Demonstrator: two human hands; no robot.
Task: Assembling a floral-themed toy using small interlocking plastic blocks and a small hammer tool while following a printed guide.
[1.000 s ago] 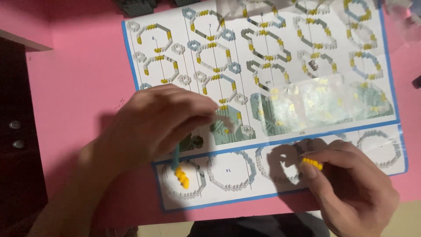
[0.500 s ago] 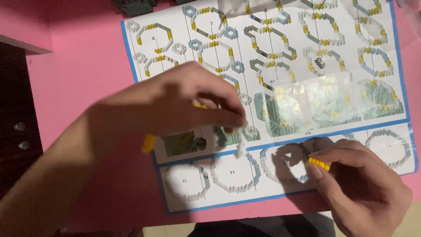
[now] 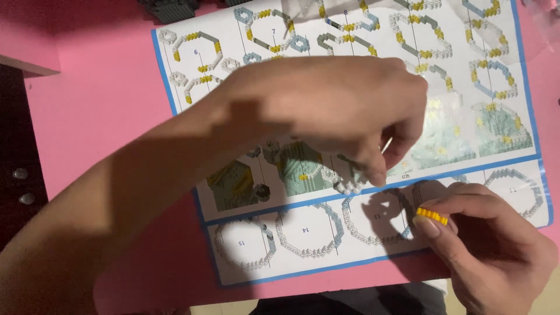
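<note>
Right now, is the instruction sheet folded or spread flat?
Spread flat: the instruction sheet lies open on the pink table, its blue border visible along its edges.

A glossy paper sheet [image 3: 192,87] lies on a smooth, matt pink surface [image 3: 87,116]; the right hand [image 3: 490,245] pinches a studded yellow plastic brick [image 3: 431,216].

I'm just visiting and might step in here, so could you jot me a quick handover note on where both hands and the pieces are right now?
Left hand: reaching across the instruction sheet, fingertips pinching a small cluster of white bricks just above the sheet.
Right hand: resting at the sheet's lower right corner, pinching a small yellow brick piece between thumb and forefinger.
The sheet lies flat on the pink table.
Done: both pieces are picked up.
Left: the two pieces are not yet joined; no finished model is in view.
</note>
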